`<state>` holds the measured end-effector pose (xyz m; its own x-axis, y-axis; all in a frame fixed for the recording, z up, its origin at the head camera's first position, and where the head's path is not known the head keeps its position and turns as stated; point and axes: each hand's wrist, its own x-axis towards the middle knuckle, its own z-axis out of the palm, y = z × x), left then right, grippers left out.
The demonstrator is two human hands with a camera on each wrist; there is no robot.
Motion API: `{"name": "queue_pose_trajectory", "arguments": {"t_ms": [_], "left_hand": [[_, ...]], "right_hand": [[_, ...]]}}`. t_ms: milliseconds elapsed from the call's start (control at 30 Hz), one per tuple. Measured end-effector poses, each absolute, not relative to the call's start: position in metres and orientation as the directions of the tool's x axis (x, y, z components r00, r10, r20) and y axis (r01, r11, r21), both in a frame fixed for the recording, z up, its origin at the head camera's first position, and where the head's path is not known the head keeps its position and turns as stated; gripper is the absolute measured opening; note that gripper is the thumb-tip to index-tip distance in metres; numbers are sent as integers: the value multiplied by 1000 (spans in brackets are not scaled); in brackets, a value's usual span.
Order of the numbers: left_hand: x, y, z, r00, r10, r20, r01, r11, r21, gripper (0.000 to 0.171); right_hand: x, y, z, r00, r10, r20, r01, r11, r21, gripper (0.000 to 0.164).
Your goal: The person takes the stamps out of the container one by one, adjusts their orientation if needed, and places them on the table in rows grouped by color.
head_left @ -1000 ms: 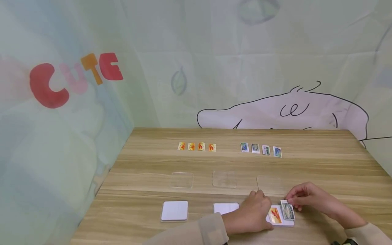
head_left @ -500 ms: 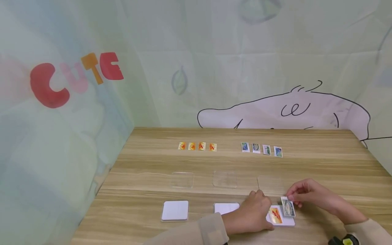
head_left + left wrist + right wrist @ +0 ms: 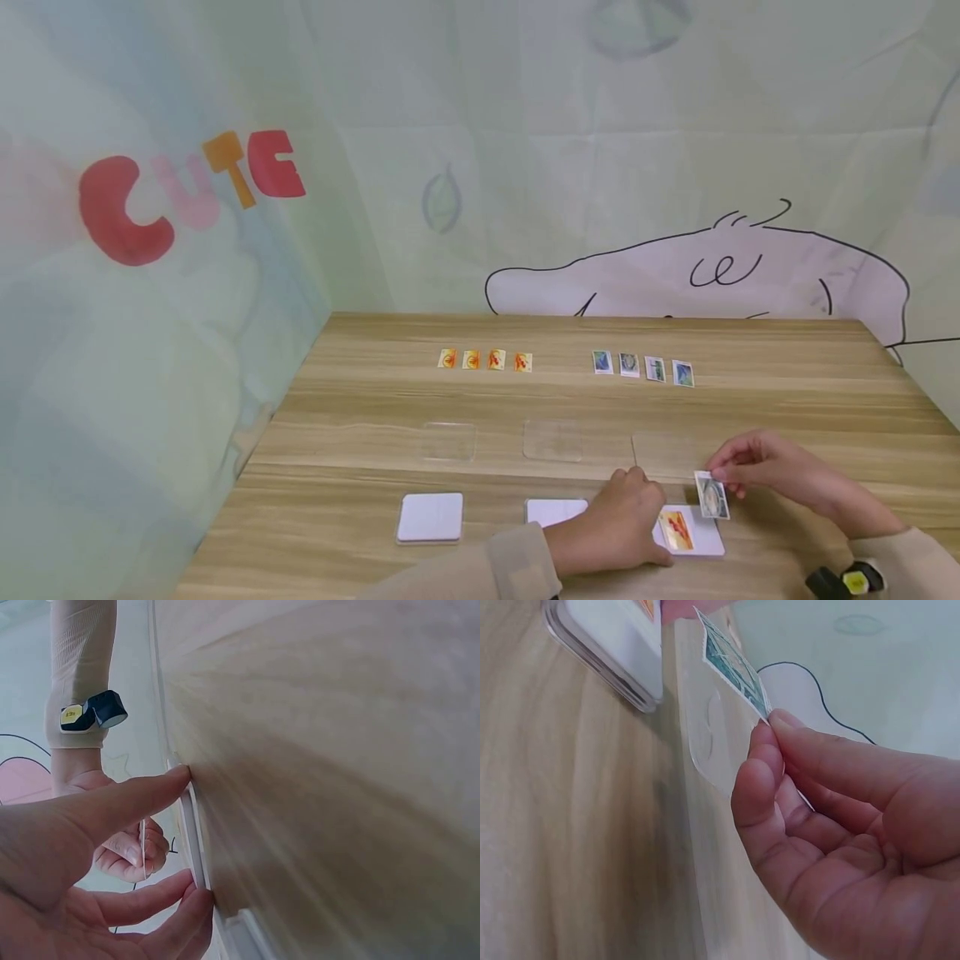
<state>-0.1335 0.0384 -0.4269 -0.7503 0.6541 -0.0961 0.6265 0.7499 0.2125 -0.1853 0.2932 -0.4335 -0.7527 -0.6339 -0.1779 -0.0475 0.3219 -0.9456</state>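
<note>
My right hand (image 3: 776, 477) pinches a small stamp (image 3: 712, 497) with a grey-green picture by its top corner, between thumb and index finger. The stamp is tilted over the upper right of a white card (image 3: 707, 542) in a clear frame. On that card's left half lies an orange-and-red stamp (image 3: 677, 531). With thumb and fingers at opposite edges, my left hand (image 3: 617, 523) grips the framed card on the table and covers its left end. In the right wrist view the stamp (image 3: 733, 664) stands off the fingertips, apart from the card (image 3: 619, 645).
Two more framed white cards, one at left (image 3: 431, 517) and one in the middle (image 3: 553, 509), lie in the same row. Behind them are three clear covers (image 3: 552, 440). Farther back are several orange stamps (image 3: 497, 360) and several blue-green stamps (image 3: 628, 365).
My right hand has lifted the grey-green stamp up and away from the card, slightly to the right, uncovering more of its white right half. My left hand stays in place.
</note>
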Motion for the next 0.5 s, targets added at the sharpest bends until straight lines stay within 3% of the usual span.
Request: {"name": "queue_pose_trajectory", "arguments": {"t_ms": [500], "left_hand": [[-133,38,-427,-749,656,-93,625,746,230,41]], "right_hand": [[-196,303,-431,-743,-642,-191,-18,304,-953,22]]}}
